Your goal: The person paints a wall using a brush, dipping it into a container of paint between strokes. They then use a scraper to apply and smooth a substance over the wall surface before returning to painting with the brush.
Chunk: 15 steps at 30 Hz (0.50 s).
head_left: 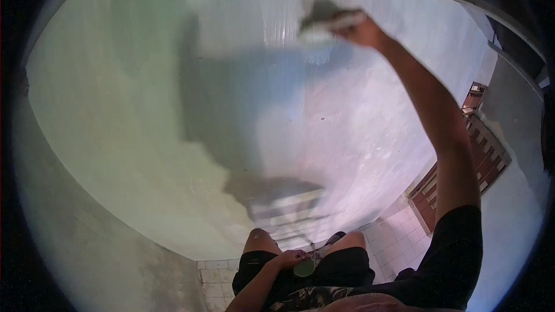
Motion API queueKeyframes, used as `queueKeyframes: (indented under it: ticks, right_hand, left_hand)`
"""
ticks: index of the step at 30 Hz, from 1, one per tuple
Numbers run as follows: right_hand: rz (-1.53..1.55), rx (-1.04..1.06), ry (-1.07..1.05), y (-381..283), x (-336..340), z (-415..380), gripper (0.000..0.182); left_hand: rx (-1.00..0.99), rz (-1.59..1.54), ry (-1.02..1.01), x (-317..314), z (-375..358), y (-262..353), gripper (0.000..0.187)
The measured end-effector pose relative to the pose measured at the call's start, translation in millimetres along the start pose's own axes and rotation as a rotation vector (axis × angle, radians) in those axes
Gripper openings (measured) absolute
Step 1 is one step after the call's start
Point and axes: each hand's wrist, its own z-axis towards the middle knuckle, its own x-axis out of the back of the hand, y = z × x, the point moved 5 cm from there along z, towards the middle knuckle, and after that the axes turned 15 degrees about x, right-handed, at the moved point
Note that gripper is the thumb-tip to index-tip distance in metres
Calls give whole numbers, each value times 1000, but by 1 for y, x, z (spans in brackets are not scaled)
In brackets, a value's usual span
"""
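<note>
My right hand (363,30) is raised high against a wall (144,110) and grips a paintbrush (324,22), whose blurred bristles press on the wet, pale green surface. The wall's left part is pale green; its right part looks whiter and greyer. Down by my lap, my left hand (289,259) holds a small green paint cup (304,267). My shadow falls across the middle of the wall. I stand on a ladder whose rungs (289,211) show below me.
A white tiled floor (393,240) lies far below. A brown wooden door (480,156) stands at the right next to a grey wall (514,110). A pipe (491,14) runs along the top right.
</note>
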Motion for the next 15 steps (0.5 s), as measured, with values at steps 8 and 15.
queueKeyframes:
  ticks: [8, 15]
  right_hand:
    - [-223, 285, 422, -6, 99, 80, 17]
    - [-77, 161, 139, -53, -54, -67, 54]
  left_hand:
    - [-83, -77, 72, -4, 10, -20, 59]
    - [-45, -118, 90, 6, -9, -6, 58]
